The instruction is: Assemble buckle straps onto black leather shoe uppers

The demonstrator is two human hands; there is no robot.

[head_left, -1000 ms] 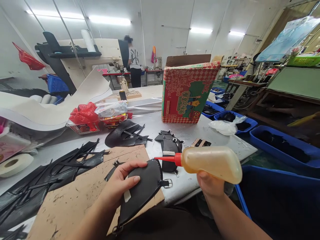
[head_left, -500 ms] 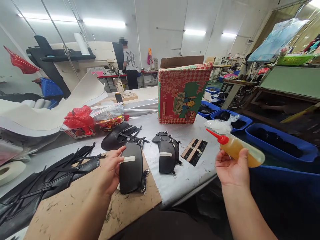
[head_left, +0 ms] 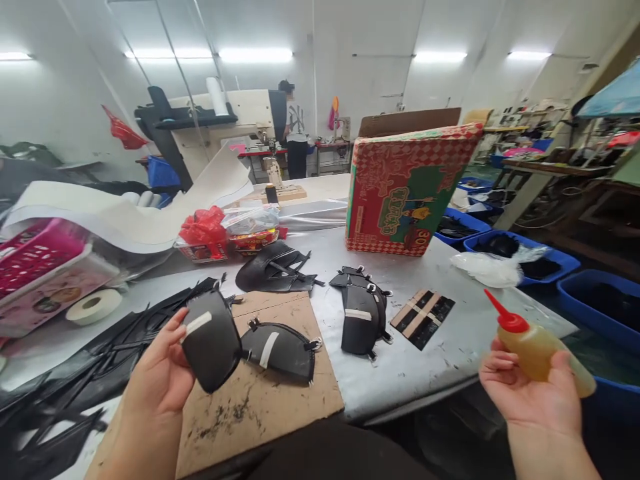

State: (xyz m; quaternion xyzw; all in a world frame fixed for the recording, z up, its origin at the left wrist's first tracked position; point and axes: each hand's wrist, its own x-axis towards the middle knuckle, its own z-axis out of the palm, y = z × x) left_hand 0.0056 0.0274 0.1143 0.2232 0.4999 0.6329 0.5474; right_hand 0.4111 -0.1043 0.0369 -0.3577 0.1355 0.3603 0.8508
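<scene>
Black piece [head_left: 215, 353] is parting from its mate [head_left: 294, 357], left hand [head_left: 167, 377] seemingly pinching it, right hand [head_left: 533, 397] gripping bottle [head_left: 537, 353], dispensing likely pausing

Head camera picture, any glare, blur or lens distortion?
Head view: tube lights blow out white; head view: silvery tabletop carries a pale sheen; head view: wall seams lean near the edges, suggesting wide-angle distortion; head view: black pieces at lower left look soft, the bottle clearer.

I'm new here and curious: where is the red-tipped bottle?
In the head view, the red-tipped bottle is at the right, held in the right hand, below the white plastic bag.
</scene>
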